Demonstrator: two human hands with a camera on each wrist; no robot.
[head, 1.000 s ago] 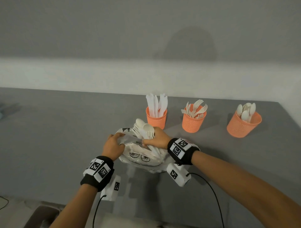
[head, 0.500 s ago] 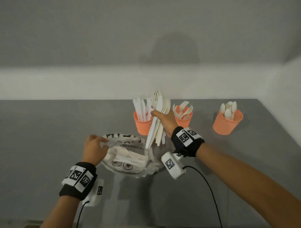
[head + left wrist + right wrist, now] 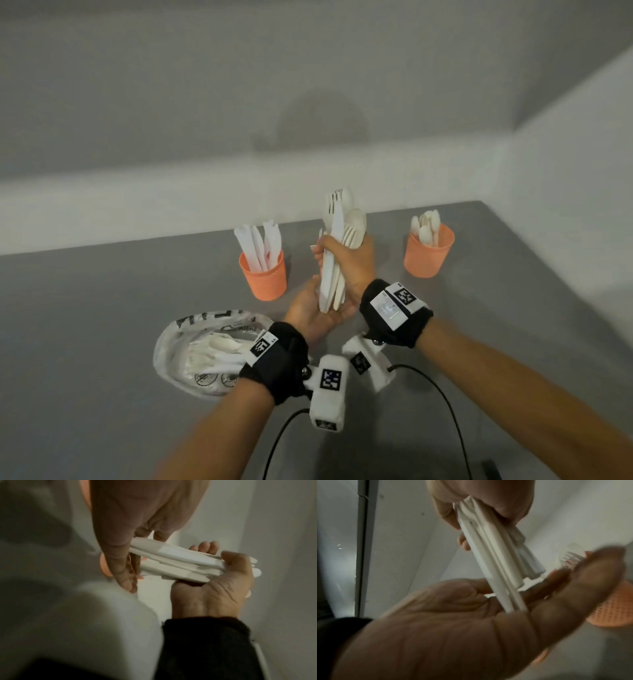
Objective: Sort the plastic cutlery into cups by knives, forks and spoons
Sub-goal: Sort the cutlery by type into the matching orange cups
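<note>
My right hand (image 3: 347,260) grips a bundle of white plastic cutlery (image 3: 337,240) upright above the table: mixed forks, spoons and a knife, heads up. My left hand (image 3: 313,308) lies open, palm up, under the handle ends, which touch the palm (image 3: 453,622). The right wrist view shows the handles (image 3: 496,555) fanning down from my right hand's fist (image 3: 481,496). Three orange cups stand behind: the knife cup (image 3: 264,275) on the left, the spoon cup (image 3: 429,255) on the right, the fork cup (image 3: 614,608) mostly hidden behind my hands.
A clear plastic bag (image 3: 202,353) with more white cutlery lies on the grey table (image 3: 85,325), left of my left wrist. Black cables (image 3: 448,404) run from the wrist cameras toward me. A pale wall (image 3: 565,171) borders the table at the back and right.
My right hand lifted the bundle out of the bag and up in front of the fork cup. My left hand let go of the bag and moved under the handle ends.
</note>
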